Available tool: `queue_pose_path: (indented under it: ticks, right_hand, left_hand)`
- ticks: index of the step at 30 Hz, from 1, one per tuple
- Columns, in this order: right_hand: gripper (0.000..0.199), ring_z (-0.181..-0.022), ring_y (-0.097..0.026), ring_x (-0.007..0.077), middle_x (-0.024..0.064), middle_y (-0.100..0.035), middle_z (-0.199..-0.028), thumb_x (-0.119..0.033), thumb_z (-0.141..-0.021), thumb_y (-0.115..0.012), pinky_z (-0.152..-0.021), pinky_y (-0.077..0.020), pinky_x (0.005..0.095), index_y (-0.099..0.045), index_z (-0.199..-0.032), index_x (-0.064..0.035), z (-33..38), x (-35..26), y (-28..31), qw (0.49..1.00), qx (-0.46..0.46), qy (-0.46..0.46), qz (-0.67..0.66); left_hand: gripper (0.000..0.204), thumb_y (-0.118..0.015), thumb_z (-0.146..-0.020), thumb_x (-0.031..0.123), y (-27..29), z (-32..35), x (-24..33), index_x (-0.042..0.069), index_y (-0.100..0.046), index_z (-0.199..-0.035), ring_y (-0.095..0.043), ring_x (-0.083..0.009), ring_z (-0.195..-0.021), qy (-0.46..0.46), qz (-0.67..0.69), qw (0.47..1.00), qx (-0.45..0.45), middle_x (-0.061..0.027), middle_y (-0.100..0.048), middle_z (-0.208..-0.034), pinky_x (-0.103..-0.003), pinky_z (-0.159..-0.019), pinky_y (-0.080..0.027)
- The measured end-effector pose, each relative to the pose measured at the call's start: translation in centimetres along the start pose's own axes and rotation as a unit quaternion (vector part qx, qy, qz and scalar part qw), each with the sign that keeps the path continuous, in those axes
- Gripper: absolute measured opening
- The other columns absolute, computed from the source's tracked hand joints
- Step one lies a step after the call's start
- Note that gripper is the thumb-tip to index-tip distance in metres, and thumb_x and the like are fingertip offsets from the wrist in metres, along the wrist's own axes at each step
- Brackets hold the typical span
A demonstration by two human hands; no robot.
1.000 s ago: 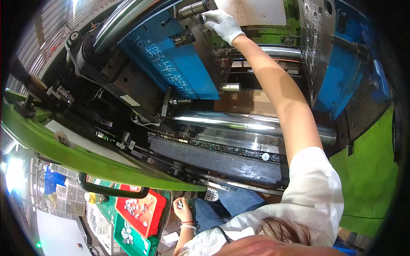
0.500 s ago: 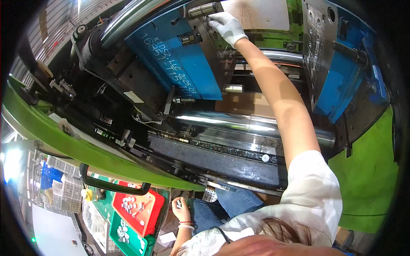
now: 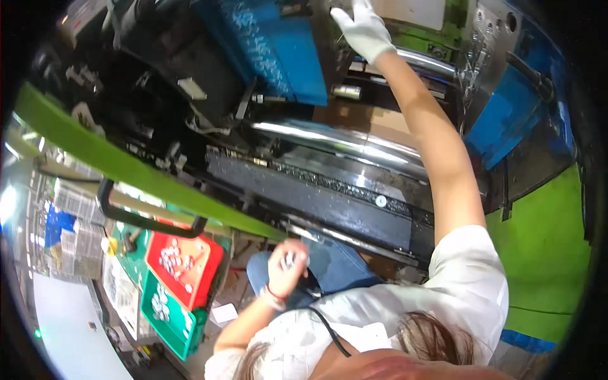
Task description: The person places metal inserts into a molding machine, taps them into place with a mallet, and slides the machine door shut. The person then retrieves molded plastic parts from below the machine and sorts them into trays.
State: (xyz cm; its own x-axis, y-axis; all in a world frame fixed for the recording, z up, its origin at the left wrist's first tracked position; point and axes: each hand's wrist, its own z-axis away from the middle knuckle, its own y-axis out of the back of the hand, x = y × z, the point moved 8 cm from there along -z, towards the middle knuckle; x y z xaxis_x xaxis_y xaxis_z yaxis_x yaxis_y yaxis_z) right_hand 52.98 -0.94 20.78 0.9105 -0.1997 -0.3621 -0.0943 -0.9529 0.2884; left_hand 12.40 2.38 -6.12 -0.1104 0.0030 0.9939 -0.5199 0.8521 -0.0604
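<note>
My left hand (image 3: 288, 269), bare and with a bracelet at the wrist, is raised in front of my lap. Its fingers curl round a few small white-and-dark parts (image 3: 289, 259); their exact kind is too blurred to tell. My right hand (image 3: 365, 31) wears a white glove and reaches between the two mould halves of a large machine. Its thumb stands away from its fingers, whose tips run to the picture's upper edge, and I see nothing held. The left blue mould half (image 3: 297, 57) is beside that hand; the right blue mould half (image 3: 500, 114) stands farther off.
Shiny steel tie bars (image 3: 335, 139) cross below my right arm. A green machine door (image 3: 126, 161) with a black handle (image 3: 149, 223) lies to the left. Beyond it, a red tray (image 3: 201, 278) and a green tray (image 3: 190, 345) hold several small pale parts.
My left hand has risen from beside my lap, moving up and right with the small parts. My gloved right hand has moved right, away from the left mould half, and its fingers have spread. The view has shifted.
</note>
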Motion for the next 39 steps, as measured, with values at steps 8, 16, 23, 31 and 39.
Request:
queue_pose_path:
  ticks: [8, 16, 23, 31, 39]
  right_hand:
    - [0.040, -0.080, -0.062, 0.0213, 0.0090, -0.064, -0.088, -0.030, -0.083, -0.066, -0.074, -0.0495, 0.0331, -0.060, -0.115, -0.0074, 19.1, -18.2, -2.0, 0.779, -0.593, 0.037, -0.202]
    - [0.039, -0.082, -0.061, 0.0231, 0.0106, -0.061, -0.094, -0.025, -0.081, -0.067, -0.075, -0.0495, 0.0328, -0.059, -0.115, -0.0063, 21.0, -17.2, -1.9, 0.837, -0.500, 0.023, -0.221]
    - [0.031, -0.081, -0.062, 0.0223, 0.0083, -0.061, -0.091, -0.023, -0.079, -0.068, -0.074, -0.0507, 0.0319, -0.062, -0.105, -0.0079, 21.4, -16.3, -2.2, 0.821, -0.462, -0.101, -0.320]
    - [0.031, -0.093, -0.062, 0.0193, 0.0069, -0.062, -0.100, 0.005, -0.074, -0.066, -0.081, -0.0517, 0.0317, -0.064, -0.103, -0.0065, 19.4, -17.1, 0.0, 0.830, -0.369, 0.095, -0.408]
    - [0.036, -0.108, -0.058, 0.0246, 0.0138, -0.059, -0.117, -0.013, -0.085, -0.066, -0.090, -0.0474, 0.0347, -0.059, -0.118, 0.0003, 21.5, -15.6, -2.2, 0.746, -0.442, -0.080, -0.491]
  left_hand:
    - [0.027, -0.059, -0.091, 0.021, -1.2, -9.1, 5.1, 0.002, -0.053, -0.108, -0.055, -0.0107, -0.063, 0.056, 0.279, 0.945, 0.160, -0.0049, -0.059, -0.088, -0.024, -0.047, -0.047]
    - [0.033, -0.054, -0.096, 0.033, -1.5, -8.1, 5.8, 0.004, -0.049, -0.111, -0.056, -0.0135, -0.063, 0.019, 0.228, 0.957, 0.180, -0.0082, -0.057, -0.088, -0.026, -0.047, -0.051]
    - [0.033, -0.050, -0.097, 0.035, -1.1, -8.6, 4.9, 0.005, -0.049, -0.111, -0.057, -0.0157, -0.064, 0.036, 0.337, 0.932, 0.132, -0.0085, -0.057, -0.089, -0.027, -0.049, -0.052]
    - [0.029, -0.051, -0.098, 0.027, -2.5, -7.9, 6.0, 0.001, -0.052, -0.110, -0.056, -0.0158, -0.065, 0.094, 0.343, 0.935, 0.002, -0.0101, -0.058, -0.091, -0.025, -0.047, -0.050]
    - [0.031, -0.055, -0.096, 0.022, -2.2, -7.9, 6.2, -0.001, -0.052, -0.115, -0.058, -0.0153, -0.067, 0.117, 0.351, 0.929, -0.003, -0.0095, -0.059, -0.089, -0.024, -0.049, -0.052]
